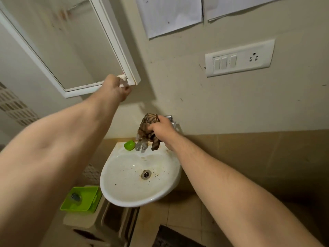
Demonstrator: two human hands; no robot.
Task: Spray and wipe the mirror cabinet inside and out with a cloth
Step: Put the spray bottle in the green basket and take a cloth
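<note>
The white-framed mirror cabinet (114, 38) hangs on the wall at the upper left. My left hand (116, 88) reaches up to its lower right corner, and its fingers curl round the bottom edge of the door. Lower and to the right, my right hand (161, 130) grips a crumpled brown striped cloth (146, 130) above the tap (141, 146). No spray bottle is in view.
A white basin (124, 189) sits below the hands, with a green soap dish (129, 144) on its rim. A green tray (83, 198) rests on a stool at the lower left. A switch plate (239, 57) and papers (169, 13) are on the wall.
</note>
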